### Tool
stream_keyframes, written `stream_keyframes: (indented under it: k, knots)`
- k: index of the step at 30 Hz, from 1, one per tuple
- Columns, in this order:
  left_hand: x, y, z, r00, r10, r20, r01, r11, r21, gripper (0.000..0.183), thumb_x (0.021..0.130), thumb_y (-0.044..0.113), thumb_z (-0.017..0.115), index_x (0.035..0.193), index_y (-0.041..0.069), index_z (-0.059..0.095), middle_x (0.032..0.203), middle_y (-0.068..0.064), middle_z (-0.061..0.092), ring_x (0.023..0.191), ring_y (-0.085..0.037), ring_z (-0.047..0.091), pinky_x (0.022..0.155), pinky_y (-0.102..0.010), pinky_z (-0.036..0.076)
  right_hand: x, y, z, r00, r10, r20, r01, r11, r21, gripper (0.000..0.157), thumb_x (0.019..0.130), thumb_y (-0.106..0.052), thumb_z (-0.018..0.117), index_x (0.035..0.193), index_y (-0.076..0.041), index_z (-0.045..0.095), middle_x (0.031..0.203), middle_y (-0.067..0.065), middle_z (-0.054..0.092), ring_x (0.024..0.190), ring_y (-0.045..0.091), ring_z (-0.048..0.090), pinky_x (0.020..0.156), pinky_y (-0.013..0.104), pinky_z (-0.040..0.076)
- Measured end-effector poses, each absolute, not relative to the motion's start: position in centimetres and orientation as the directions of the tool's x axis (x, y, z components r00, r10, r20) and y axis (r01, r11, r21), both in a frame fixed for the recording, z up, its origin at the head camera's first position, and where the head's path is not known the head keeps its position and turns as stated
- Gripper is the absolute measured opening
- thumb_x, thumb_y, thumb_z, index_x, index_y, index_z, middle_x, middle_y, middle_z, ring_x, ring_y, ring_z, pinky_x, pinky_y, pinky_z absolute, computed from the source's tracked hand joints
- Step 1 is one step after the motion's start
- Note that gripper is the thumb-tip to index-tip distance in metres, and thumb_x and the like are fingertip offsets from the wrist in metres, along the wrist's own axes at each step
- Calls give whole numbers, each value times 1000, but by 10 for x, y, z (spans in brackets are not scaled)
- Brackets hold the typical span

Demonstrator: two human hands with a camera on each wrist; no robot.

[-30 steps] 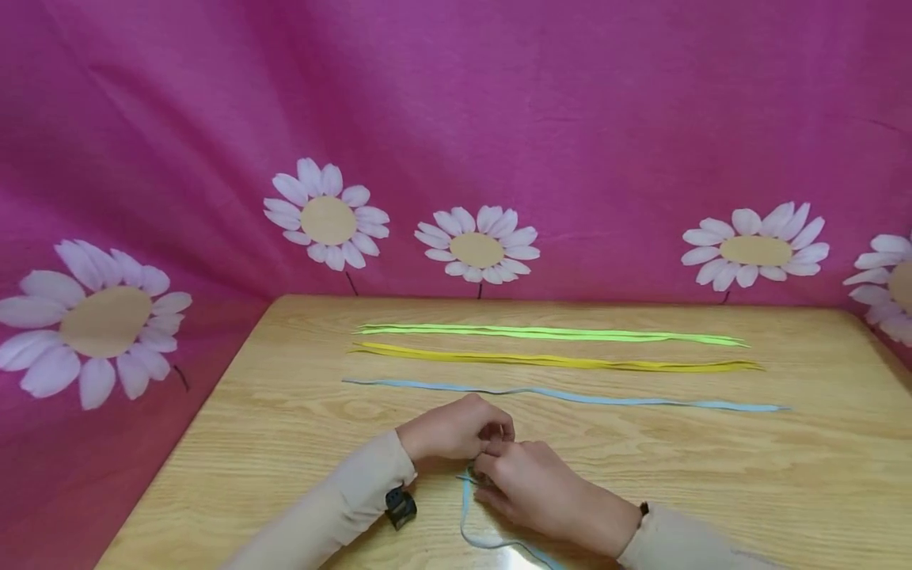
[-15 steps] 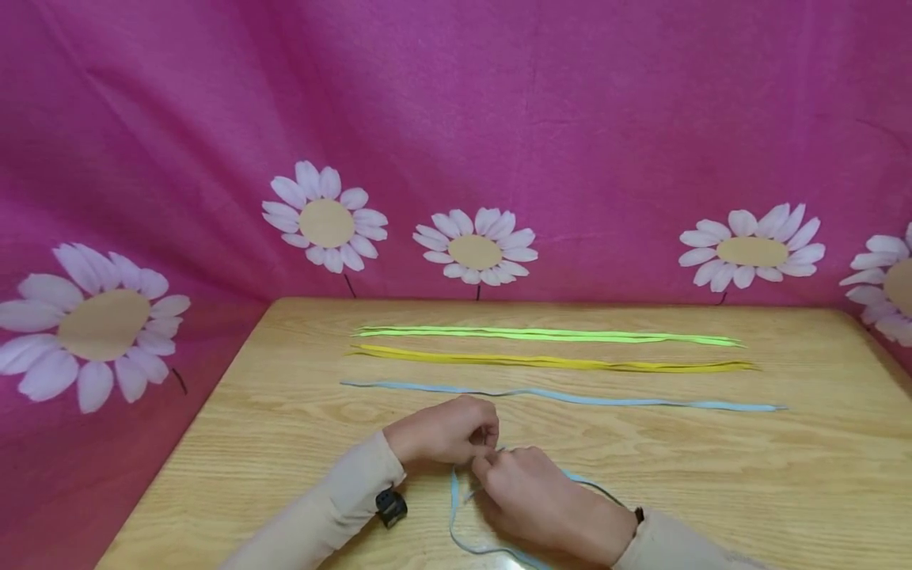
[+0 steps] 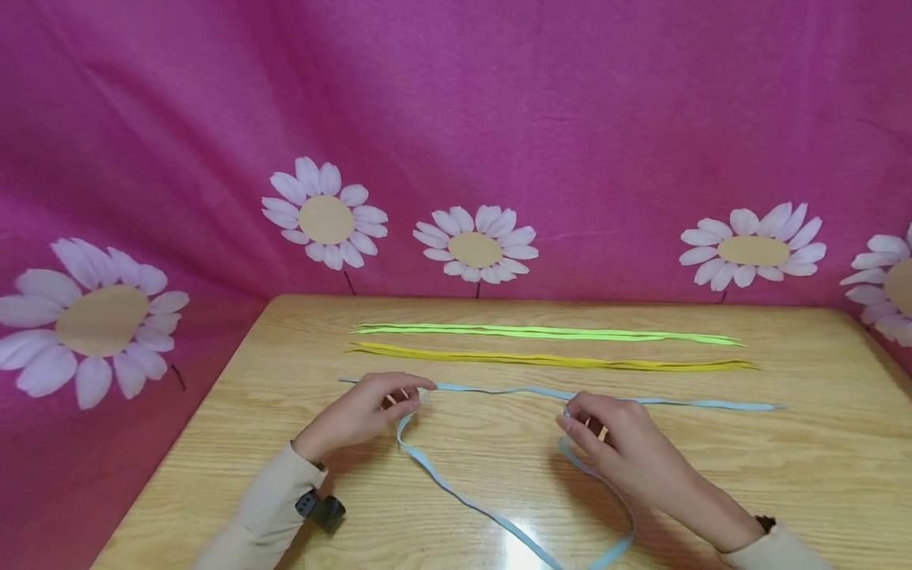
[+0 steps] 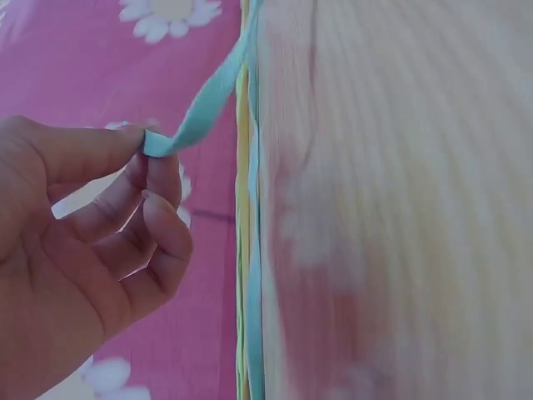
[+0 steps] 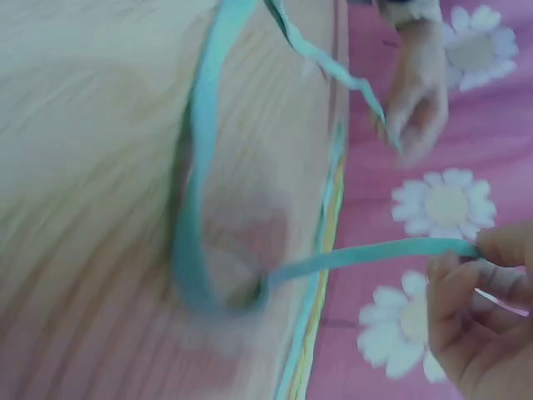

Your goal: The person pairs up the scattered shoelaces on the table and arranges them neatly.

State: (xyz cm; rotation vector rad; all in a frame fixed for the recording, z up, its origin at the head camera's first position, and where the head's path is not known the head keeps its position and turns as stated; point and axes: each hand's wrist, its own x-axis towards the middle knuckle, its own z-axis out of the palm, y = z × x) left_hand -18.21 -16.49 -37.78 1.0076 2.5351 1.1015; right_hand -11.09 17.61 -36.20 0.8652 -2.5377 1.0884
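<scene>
A light blue shoelace [image 3: 456, 492] hangs in a wide loop between my two hands, its lower bend running off the bottom of the head view. My left hand [image 3: 366, 413] pinches one end between thumb and forefinger, as the left wrist view shows on the blue lace [image 4: 200, 112]. The other end is pinched by my right hand [image 3: 627, 443], seen close up in the right wrist view with the blue lace [image 5: 375, 252] stretching away from the fingertips. Just beyond the hands a second blue shoelace [image 3: 698, 403] lies flat across the table, partly covered by both hands.
Yellow laces [image 3: 484, 357] and neon green laces [image 3: 541, 333] lie side by side farther back on the wooden table [image 3: 214, 459]. Behind the table's far edge hangs a pink cloth [image 3: 570, 119] with white daisies. A black wrist device [image 3: 321, 511] sits at the left cuff.
My hands were together, working at the blue lace. They have since moved apart, left hand to the left and right hand to the right, spreading the lace into an open loop.
</scene>
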Motion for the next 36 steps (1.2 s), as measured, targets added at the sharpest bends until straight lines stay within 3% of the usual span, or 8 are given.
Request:
stream_keyframes:
  k: [6,15,26,36]
  knots:
    - [-171,-194,-377,-812,575,106,470,534,703,14,95,10,61,106,8,69,96,-3,67,87,-11,59,71,-30,50,-103,210,-355,-835,-242,494,-534,572,-623,20,85,5,69,85,-15,65,67,-10,57,50,3,49,44,18,42]
    - [-164,-218,-369,-866,481,134,428,577,696,6,93,15,66,96,11,69,84,8,67,77,-8,60,64,-27,48,-96,255,-352,-917,-123,379,-376,577,-725,16,87,7,64,96,-7,62,72,-2,68,52,13,60,47,23,47]
    - [-164,-232,-367,-883,415,218,436,557,707,9,95,8,61,96,3,68,81,3,66,71,-12,62,62,-27,51,-95,282,-355,-882,-55,468,-379,674,-635,11,92,-1,62,90,-11,66,63,-4,60,51,5,54,49,18,41]
    - [-162,-236,-363,-899,387,206,410,577,706,10,95,10,61,96,4,68,79,-4,65,72,-13,60,63,-28,50,-92,297,-352,-846,-15,533,-377,725,-577,20,80,6,73,87,-13,71,63,-12,61,53,-2,53,50,12,42]
